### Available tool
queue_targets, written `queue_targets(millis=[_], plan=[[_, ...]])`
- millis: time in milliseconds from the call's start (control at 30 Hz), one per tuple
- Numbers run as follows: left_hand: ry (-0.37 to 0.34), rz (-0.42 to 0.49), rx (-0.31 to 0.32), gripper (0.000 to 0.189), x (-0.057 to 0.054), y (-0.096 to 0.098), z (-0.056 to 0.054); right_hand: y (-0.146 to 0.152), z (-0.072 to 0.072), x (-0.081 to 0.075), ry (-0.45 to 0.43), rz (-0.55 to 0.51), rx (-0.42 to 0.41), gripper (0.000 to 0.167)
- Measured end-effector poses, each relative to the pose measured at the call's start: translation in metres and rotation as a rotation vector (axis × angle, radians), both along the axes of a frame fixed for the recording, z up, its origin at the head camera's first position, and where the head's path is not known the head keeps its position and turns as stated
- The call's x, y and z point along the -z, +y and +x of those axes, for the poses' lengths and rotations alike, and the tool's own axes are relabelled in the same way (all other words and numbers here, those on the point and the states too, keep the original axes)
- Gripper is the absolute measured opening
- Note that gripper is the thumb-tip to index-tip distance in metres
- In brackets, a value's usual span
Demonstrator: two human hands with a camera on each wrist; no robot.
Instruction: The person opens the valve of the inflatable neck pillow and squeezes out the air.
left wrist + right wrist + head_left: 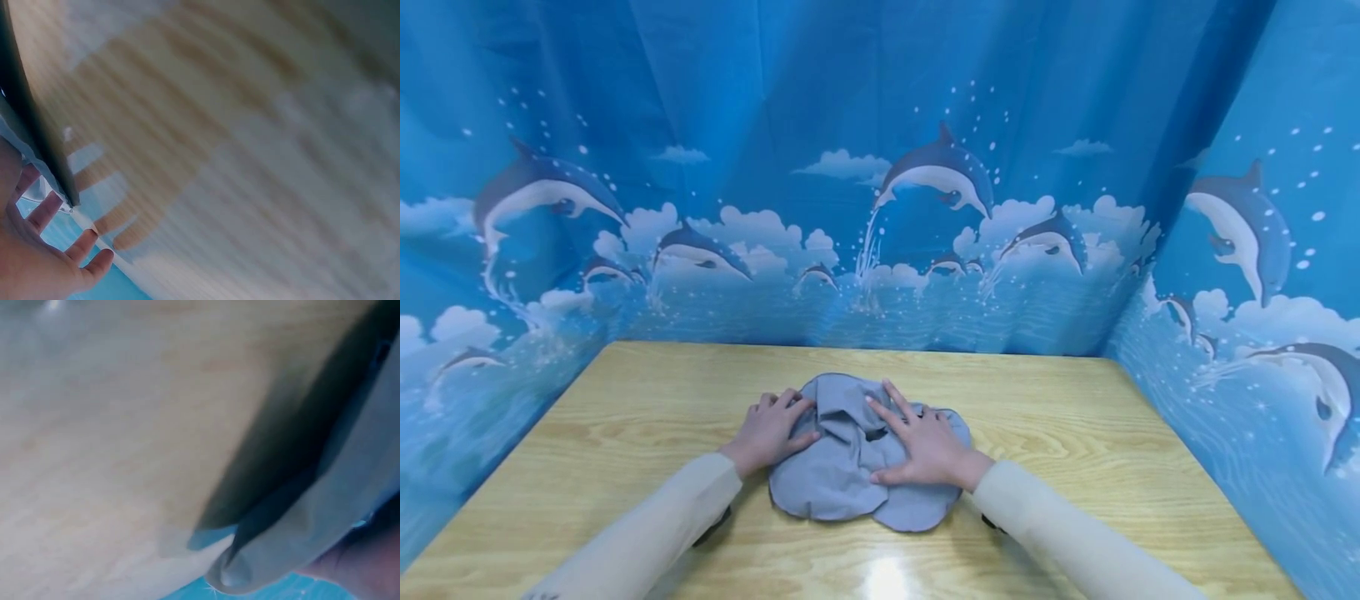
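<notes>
"Where does the gray cloth with rounded edges (827, 492) lie?"

"Rumpled near the middle of a wood-grain surface (662, 392), between a person's two hands, its folds rising at the center."

"And how are the hands placed?"

"The right hand (931, 450) rests on the cloth's right half, fingers spread wide across the creases. The left hand (767, 433) touches the left edge, fingers apart and slightly bent, thumb lying over the cloth."

"Do the wrist views bear that out?"

"The left one shows separated fingers beside the cloth's edge; in the right one, the cloth hides the fingers, and the hand is blurred."

"The setting?"

"Pale sleeves (662, 518) reach to both wrists, and a blue dolphin-print curtain (700, 83) hangs behind the surface and along its sides."
</notes>
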State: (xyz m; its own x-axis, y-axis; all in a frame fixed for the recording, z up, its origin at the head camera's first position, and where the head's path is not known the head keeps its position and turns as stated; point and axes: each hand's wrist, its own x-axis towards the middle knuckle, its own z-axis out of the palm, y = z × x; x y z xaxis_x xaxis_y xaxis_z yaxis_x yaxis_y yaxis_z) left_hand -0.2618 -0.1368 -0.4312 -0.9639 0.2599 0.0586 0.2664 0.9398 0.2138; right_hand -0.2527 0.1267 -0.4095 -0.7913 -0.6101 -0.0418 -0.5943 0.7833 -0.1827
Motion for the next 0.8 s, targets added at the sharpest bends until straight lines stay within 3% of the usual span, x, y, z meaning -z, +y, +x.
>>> queue_targets(millis=[333,800], plan=[[0.004,0.0,0.011,0.051,-0.0014,-0.0001,0.0012,-0.0048,-0.0069,-0.007,-0.029,0.061,0.005,0.1],[0.033,0.008,0.02,0.048,0.0009,-0.0009,0.0015,-0.0068,-0.0044,-0.0018,-0.011,0.099,0.06,0.092]])
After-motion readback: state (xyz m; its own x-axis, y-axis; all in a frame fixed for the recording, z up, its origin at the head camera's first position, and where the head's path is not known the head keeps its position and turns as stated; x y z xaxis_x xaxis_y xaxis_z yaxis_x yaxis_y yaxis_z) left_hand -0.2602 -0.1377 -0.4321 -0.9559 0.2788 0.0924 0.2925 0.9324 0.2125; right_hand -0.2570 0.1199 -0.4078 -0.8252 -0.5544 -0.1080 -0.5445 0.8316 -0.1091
